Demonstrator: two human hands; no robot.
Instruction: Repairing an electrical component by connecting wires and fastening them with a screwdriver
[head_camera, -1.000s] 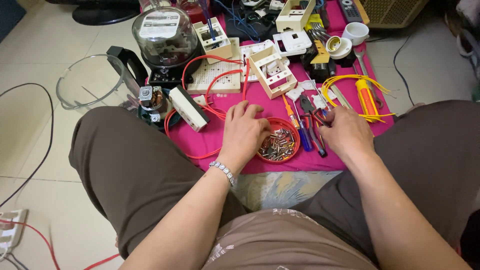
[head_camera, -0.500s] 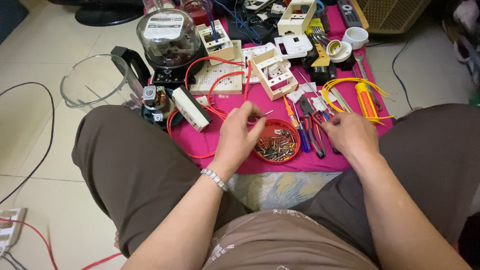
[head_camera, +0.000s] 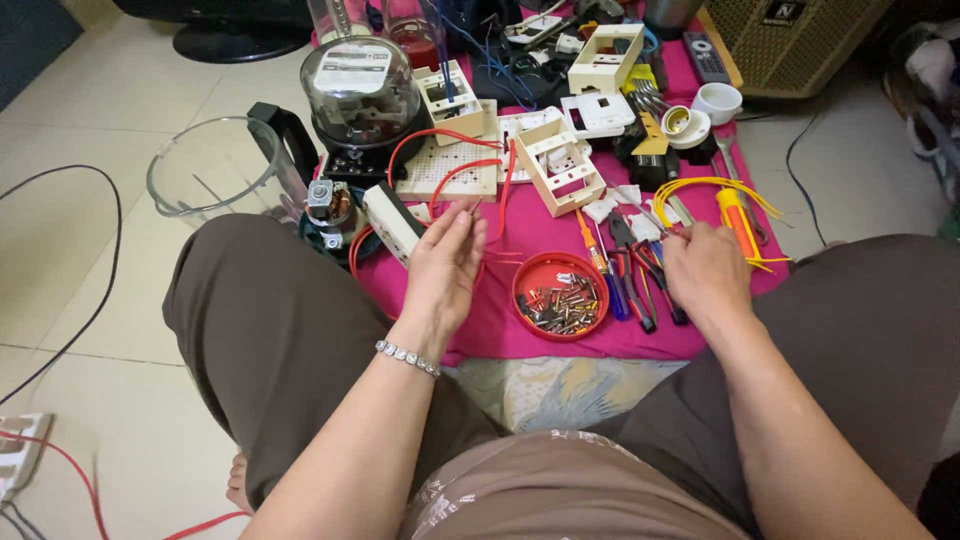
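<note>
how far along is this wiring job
Early, by the look of it. Done: red wires already loop onto the perforated board. In hand: left hand pinches something small; right hand rests by the pliers. Left: white switch boxes sit unwired.

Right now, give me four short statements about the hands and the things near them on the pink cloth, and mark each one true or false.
1. The red lid holds small screws and metal bits. True.
2. The left hand rests inside the red lid. False: it is raised beside it, fingertips pinched.
3. The right hand is by the pliers and yellow wires. True.
4. The glass jug stands on the pink cloth. False: it is on the floor tiles.
</note>
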